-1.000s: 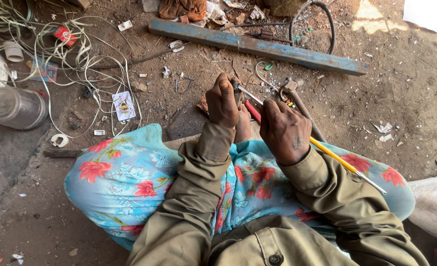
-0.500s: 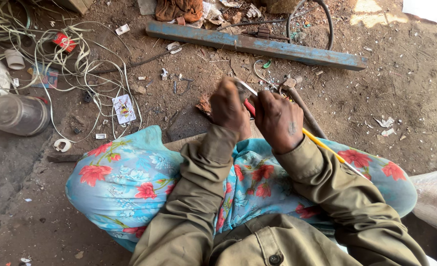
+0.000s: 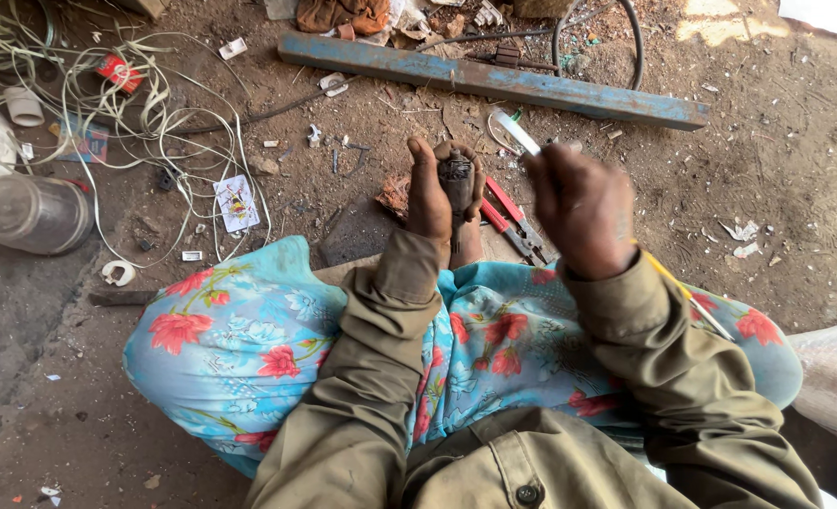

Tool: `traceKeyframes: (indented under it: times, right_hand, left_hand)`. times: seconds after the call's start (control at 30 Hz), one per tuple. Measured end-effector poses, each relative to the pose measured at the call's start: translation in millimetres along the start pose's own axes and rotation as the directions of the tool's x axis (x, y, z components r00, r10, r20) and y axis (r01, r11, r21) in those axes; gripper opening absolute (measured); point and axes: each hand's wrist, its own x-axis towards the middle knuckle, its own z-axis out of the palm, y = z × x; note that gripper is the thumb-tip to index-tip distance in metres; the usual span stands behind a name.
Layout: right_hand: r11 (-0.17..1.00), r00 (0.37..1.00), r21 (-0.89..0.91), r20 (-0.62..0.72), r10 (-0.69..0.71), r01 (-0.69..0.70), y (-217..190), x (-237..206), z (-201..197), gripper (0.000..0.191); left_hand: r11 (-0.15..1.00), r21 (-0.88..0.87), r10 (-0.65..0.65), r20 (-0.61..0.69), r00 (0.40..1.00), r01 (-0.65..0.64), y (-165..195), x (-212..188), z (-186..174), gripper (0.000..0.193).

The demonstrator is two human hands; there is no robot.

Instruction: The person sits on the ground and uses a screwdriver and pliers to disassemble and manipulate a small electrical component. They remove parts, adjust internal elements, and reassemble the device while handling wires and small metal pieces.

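Centrally, a dark, dirty handle-like object [image 3: 456, 179] was gripped upright in the closed left hand [image 3: 430, 193]. Just right of that object, a pale stick-like piece [image 3: 515, 131] was pinched in the closed right hand [image 3: 583, 207]. Red-handled pliers [image 3: 513, 219] were laid on the ground between the hands; a blue metal bar [image 3: 494, 83] was seen beyond.

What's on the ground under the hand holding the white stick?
Under the right hand, which holds the white stick, lie red-handled pliers on the dirt ground. The hand and its sleeve cover their far ends, so whatever else lies there is hidden.
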Motion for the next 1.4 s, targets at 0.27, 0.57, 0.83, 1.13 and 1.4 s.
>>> traceKeyframes:
  times: [0.27,0.57,0.83,1.13,1.4]
  right_hand:
    - [0.999,0.988,0.032,0.152,-0.019,0.015,-10.0,-8.1,-15.0,0.029]
    - [0.995,0.987,0.029,0.128,-0.100,0.097,-14.6,-12.8,-0.8,0.022]
    - [0.995,0.985,0.037,0.144,-0.097,0.092,-9.6,-9.5,-7.2,0.020]
    - [0.994,0.978,-0.030,0.184,-0.096,0.103,-3.1,-7.4,-5.9,0.021]
    - [0.994,0.985,-0.052,0.146,-0.092,0.101,3.0,-14.8,7.4,0.022]
  left_hand:
    - [0.996,0.040,0.080,0.059,0.995,-0.082,6.5,0.9,-12.1,0.084]
    - [0.920,0.341,0.180,0.071,0.981,-0.194,19.8,-5.1,-5.0,0.084]
    - [0.748,0.578,0.368,0.047,0.929,-0.326,23.9,-7.0,0.0,0.084]
    - [0.849,0.472,0.295,-0.050,0.954,-0.238,20.1,-0.4,-5.5,0.082]
    - [0.877,0.431,0.250,-0.026,0.968,-0.215,22.4,-1.1,-8.9,0.081]
